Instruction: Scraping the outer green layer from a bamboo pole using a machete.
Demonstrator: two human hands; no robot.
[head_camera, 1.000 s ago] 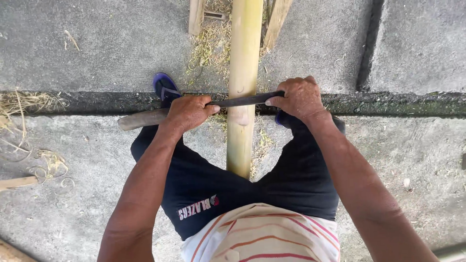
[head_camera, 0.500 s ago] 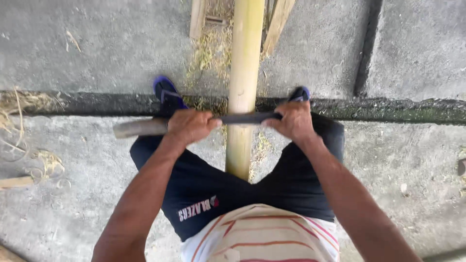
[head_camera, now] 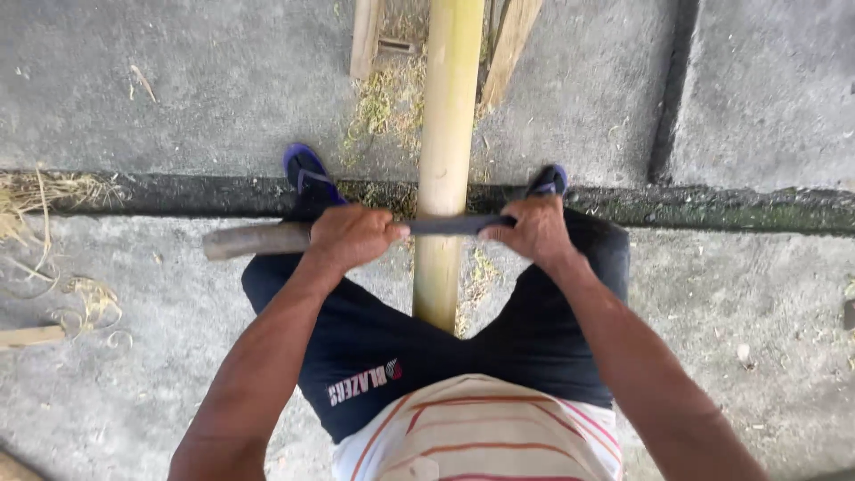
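We are looking straight down at a person who is straddling a long bamboo pole [head_camera: 443,160], which is running away from the body between the thighs and out over the concrete floor [head_camera: 178,80]. A dark blade [head_camera: 454,224] is lying crosswise on top of the pole, touching it, and we are seeing it held at both ends. The left hand [head_camera: 352,236] is closed around the wooden handle [head_camera: 254,240], whose pale, rounded end is sticking out to the left of the fist. The right hand [head_camera: 534,232] is gripping the far end of the blade, fingers curled over it and knuckles facing up; we cannot tell how the fingertips are sitting underneath.

The person is wearing dark shorts [head_camera: 374,347] and a striped shirt [head_camera: 481,436]. Two blue sandals [head_camera: 307,174] are showing just beyond the hands, one on each side of the pole, resting by a dark, damp groove [head_camera: 730,207] that is crossing the floor from left to right. Fine shavings [head_camera: 387,98] are lying beside the pole further out, near two slim wooden slats [head_camera: 365,36] at the top edge. Dry, stringy fibres [head_camera: 53,191] are lying well apart at the left, with a short piece of wood [head_camera: 27,337] near them.
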